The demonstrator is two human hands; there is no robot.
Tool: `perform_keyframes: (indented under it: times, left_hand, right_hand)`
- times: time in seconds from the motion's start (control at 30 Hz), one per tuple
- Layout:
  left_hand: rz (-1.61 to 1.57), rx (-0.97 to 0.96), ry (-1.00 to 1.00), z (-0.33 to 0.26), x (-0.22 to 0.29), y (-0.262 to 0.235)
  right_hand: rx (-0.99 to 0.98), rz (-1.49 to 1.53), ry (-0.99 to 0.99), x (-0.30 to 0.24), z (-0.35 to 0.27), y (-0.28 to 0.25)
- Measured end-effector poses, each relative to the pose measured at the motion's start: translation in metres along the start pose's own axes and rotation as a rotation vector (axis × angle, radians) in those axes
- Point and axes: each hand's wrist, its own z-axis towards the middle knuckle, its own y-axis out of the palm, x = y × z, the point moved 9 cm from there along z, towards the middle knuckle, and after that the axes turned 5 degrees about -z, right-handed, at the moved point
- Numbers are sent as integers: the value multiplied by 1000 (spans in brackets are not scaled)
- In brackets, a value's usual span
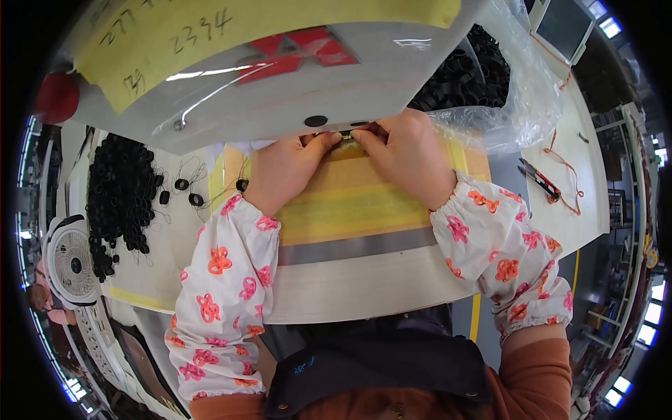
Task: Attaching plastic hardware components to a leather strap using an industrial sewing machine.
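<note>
Small dark part (pixel 348 136) pinched btwn fingertips of both hands, left hand (pixel 283 168) & right hand (pixel 406 150), under grey machine housing (pixel 280 105).

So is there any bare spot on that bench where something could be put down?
Yes. The pale table is bare along its near edge, below the grey strip. More room lies at the right, between the plastic bag and the cutters. The left is crowded with the pile of black rings. Both the left hand and right hand cover the yellow pad.

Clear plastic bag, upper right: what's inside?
The clear plastic bag holds a heap of small black rings. The grey machine housing covers the heap's left part, so its extent is hidden.
</note>
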Motion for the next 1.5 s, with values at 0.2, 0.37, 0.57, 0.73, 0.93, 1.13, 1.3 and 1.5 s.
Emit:
perform_keyframes:
  times: [0.2,0.37,0.57,0.73,0.93,1.13,1.3,1.5]
  left_hand:
    - [-15,9,-23,0,-4,1]
    - [-1,34,-4,-1,4,1]
    - [-38,57,35,-1,6,-3]
    - [-37,1,-132,-2,-5,-3]
    - [-3,0,-144,-2,-2,-2]
    - [-81,45,-123,-2,-12,-4]
    - [-45,-19,-199,-2,-3,1]
    - [-66,55,37,-4,6,-2]
  right_hand:
    - [-36,-2,21,2,1,4]
    - [-78,-2,61,6,3,3]
    - [-105,-67,73,3,5,4]
    - [-100,-71,82,5,5,8]
    - [-89,-94,101,9,4,7]
    - [-99,-101,100,9,4,9]
    - [-68,-33,101,12,1,4]
    - [-94,9,44,10,1,6]
